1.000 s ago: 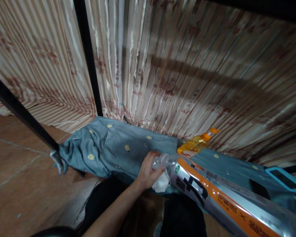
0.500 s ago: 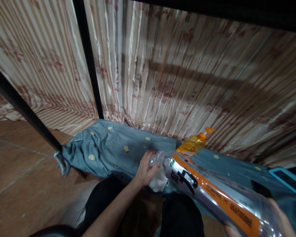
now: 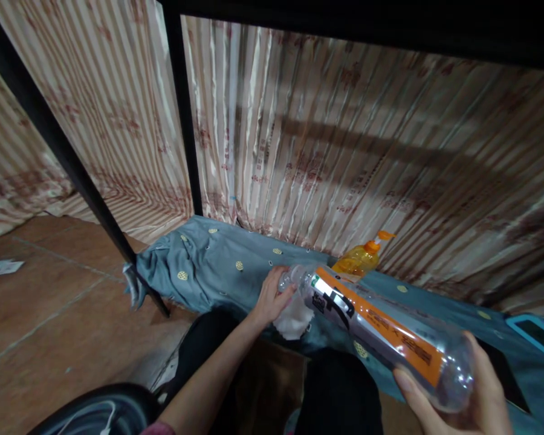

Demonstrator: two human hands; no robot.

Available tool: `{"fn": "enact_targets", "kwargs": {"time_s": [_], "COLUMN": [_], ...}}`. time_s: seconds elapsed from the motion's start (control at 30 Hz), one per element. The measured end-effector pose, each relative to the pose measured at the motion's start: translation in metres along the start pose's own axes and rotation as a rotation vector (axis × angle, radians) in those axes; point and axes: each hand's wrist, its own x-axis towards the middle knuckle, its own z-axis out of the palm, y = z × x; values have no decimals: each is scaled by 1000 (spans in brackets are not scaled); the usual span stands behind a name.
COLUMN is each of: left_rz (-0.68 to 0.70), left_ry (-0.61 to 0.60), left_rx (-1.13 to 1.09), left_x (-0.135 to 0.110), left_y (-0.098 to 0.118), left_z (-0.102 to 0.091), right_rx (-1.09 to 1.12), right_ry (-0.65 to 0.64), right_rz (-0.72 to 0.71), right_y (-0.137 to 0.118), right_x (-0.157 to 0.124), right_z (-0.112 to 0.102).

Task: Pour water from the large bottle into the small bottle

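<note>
The clear bottle [image 3: 381, 329], lying tilted at the near right over the blue-grey cloth [image 3: 208, 272], is risking slipping or swinging into the orange pump bottle [image 3: 360, 260] just beyond, since the right hand [image 3: 462, 399] is only cupping its base, fingers half-curled, while the left hand [image 3: 272, 296] is closing round its neck above a white tissue [image 3: 292, 319].

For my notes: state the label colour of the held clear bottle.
On the bottle, the label is orange and silver with black print; head view.

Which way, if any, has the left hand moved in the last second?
No. The left hand stays at the neck of the clear bottle, just left of the orange soap bottle; only the view shifted.
</note>
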Motion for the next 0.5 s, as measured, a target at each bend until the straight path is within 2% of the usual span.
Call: {"fn": "enact_targets", "kwargs": {"time_s": [0.3, 0.5], "left_rz": [-4, 16], "left_ry": [28, 55], "left_rx": [13, -11], "left_x": [-8, -12], "left_y": [4, 2], "left_z": [6, 7], "right_rx": [-45, -35], "right_ry": [43, 22], "right_rz": [-12, -57], "right_y": [-1, 5], "right_x": [-10, -15], "right_z": [-9, -13]}}
